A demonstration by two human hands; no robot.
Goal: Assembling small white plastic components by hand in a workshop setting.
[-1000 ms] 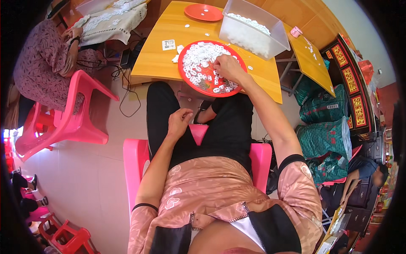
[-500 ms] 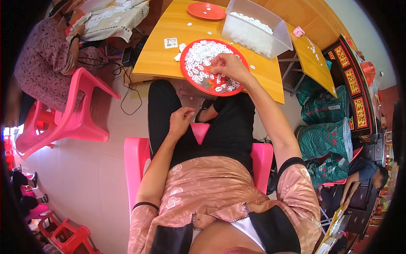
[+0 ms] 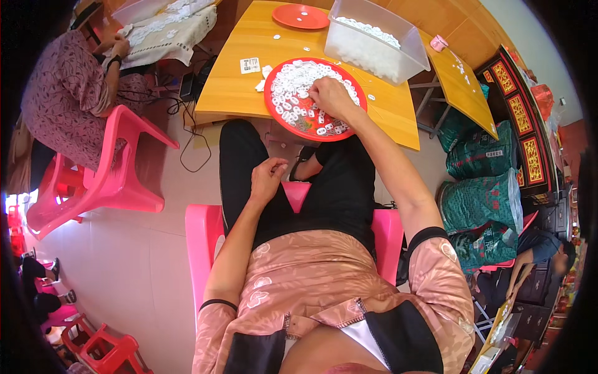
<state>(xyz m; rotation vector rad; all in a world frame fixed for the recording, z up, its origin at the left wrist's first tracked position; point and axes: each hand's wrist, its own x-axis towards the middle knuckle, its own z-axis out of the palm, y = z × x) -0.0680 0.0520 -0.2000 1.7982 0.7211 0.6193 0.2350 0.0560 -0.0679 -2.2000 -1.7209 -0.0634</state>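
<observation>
On the table's near edge sits a round red tray (image 3: 271,110) heaped with small white oval pieces (image 3: 298,80), with several dark slots or holes in them. Over the tray's middle, my right hand (image 3: 330,96) reaches down with fingers bent together among the pieces; its fingertips are hidden, so I cannot see what they pinch. My left hand (image 3: 268,177) rests above my left thigh, thumb and fingers closed together, apart from the tray. Whatever it holds, if anything, is too small to make out. Thin grey metal bits (image 3: 301,124) lie on the tray's near part.
A clear plastic bin (image 3: 408,62) of white pieces stands behind the tray, beside an orange-red plate (image 3: 286,15). The wooden table (image 3: 230,81) also bears a printed white square (image 3: 250,65). At left a person sits on a pink chair (image 3: 134,181); green sacks (image 3: 483,202) stand at right.
My right hand has shifted slightly left and lowered toward the pieces, its fingers now turned down out of sight. My left hand has stayed nearly still. The person at left has moved their hands.
</observation>
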